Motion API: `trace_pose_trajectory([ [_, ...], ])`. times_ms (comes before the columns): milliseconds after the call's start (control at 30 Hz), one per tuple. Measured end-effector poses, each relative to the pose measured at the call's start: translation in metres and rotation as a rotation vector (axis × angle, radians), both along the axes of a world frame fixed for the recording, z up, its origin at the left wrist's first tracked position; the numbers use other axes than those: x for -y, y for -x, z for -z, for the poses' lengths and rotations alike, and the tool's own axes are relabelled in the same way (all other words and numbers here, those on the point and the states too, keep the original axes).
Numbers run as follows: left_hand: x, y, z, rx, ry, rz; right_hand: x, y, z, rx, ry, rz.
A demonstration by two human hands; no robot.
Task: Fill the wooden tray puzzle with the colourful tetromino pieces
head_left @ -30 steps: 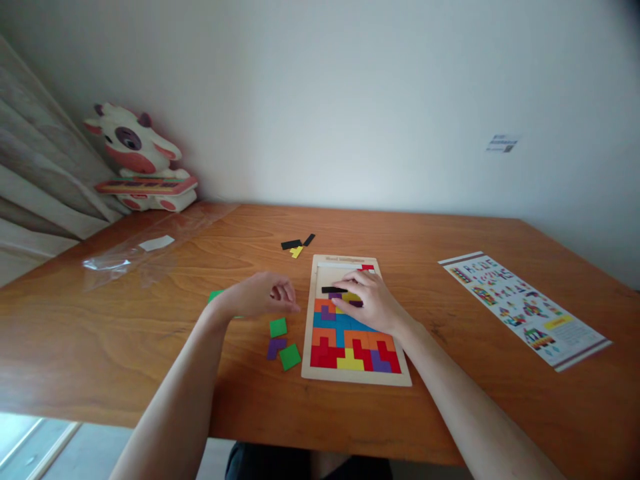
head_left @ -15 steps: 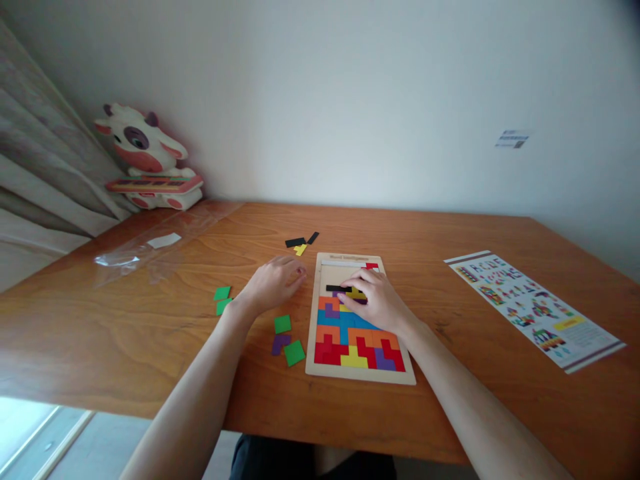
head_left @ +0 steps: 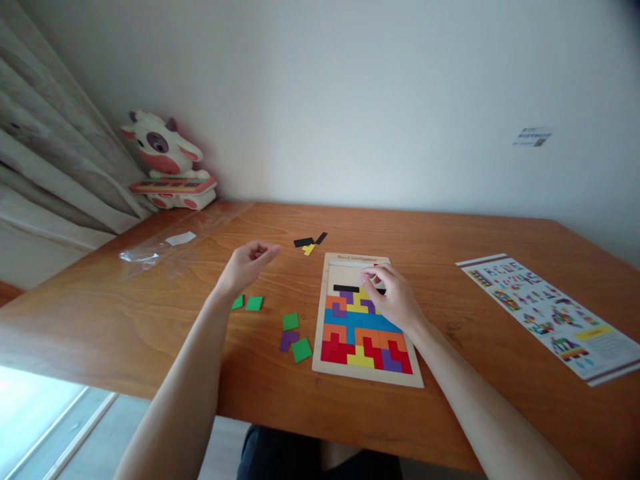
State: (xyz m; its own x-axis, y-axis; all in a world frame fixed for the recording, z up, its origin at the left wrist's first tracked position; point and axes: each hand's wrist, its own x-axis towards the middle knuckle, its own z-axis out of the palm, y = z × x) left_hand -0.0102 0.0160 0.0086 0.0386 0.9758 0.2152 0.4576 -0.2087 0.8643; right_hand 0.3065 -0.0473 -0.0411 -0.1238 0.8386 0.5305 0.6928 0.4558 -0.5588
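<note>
Left hand (head_left: 246,265): fingers curled, hold could not be told | Right hand (head_left: 394,295): fingertips stood narrowly apart over puzzle board (head_left: 367,374)

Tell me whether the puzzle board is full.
Not full: coloured pieces cover the near part of the puzzle board, but pale base shows at its far left, beyond the black strip.

- A brown wooden table (head_left: 165,347) carries everything.
- A puzzle board (head_left: 369,379) lies flat near its front edge.
- Left of that lie four green squares (head_left: 301,350) and a purple piece (head_left: 287,341).
- Farther back, black pieces (head_left: 303,243) lie by a yellow piece (head_left: 309,249).
- A printed sheet (head_left: 550,310) lies right; clear plastic (head_left: 140,256) and a cow toy (head_left: 170,160), left.
</note>
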Motion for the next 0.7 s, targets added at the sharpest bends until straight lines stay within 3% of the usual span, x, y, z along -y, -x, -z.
trace_pose_trajectory([
  [100,0.032,0.002,-0.018,-0.264,0.147,0.475,0.000,0.000,0.001,-0.036,0.008,0.016],
  [167,0.055,-0.002,-0.025,-0.420,0.200,0.653,-0.001,-0.001,0.001,-0.055,0.004,0.026],
  [367,0.095,-0.010,-0.022,-0.648,0.113,0.697,-0.001,-0.001,-0.001,-0.095,-0.008,0.022],
  [533,0.098,-0.005,-0.022,-0.690,0.070,0.691,-0.001,-0.002,-0.001,-0.135,-0.003,0.045],
  [700,0.101,-0.005,-0.025,-0.745,-0.021,0.685,-0.007,-0.010,0.006,-0.340,0.039,0.164],
])
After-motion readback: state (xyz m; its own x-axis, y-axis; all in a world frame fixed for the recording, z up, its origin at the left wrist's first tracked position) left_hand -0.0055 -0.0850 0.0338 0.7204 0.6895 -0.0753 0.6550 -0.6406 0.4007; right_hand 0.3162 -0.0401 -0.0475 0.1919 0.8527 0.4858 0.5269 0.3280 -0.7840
